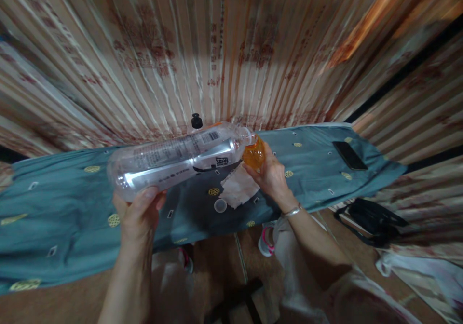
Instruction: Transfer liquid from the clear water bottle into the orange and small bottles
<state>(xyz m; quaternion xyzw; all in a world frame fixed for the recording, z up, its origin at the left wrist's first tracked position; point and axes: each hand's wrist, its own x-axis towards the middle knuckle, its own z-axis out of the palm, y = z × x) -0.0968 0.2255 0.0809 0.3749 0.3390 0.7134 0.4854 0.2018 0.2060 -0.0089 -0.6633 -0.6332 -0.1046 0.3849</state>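
Observation:
My left hand (139, 210) is closed around the base end of a large clear plastic bottle (173, 157) with printed labels. The bottle lies nearly level, its uncapped mouth pointing right. My right hand (270, 172) grips a small bottle of clear orange plastic (254, 153). Its top meets the mouth of the large bottle; whether liquid passes between them I cannot tell. Under my right hand a crumpled piece of white paper or cloth (239, 188) lies on the teal cloth, beside a small round translucent cap (220, 206). Behind the large bottle stands a black cap (196, 120).
A teal cloth with pineapple prints (83, 232) covers the long narrow surface. On its right part lies a dark phone (349, 155). A pleated curtain (173, 49) hangs close behind. On the floor at right are a black bag (376, 220) and a white plastic bag (427, 276).

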